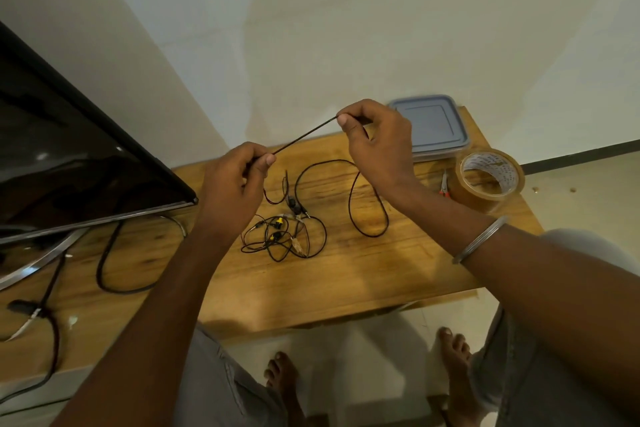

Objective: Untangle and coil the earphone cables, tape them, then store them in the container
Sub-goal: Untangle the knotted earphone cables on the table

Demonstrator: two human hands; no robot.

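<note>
Two hands hold one black cable above the wooden table. The left hand pinches it between thumb and curled fingers. The right hand, at one o'clock from the left, pinches it the same way, and the stretch between them runs straight and taut. Below the right hand the cable lies on the table in a loose loop, at three o'clock from a tangle of earphones. The lidded container sits on the far edge, at one o'clock from the tangle. A roll of brown tape stands at four o'clock from the container. A small red-handled tool lies just beside the tape.
</note>
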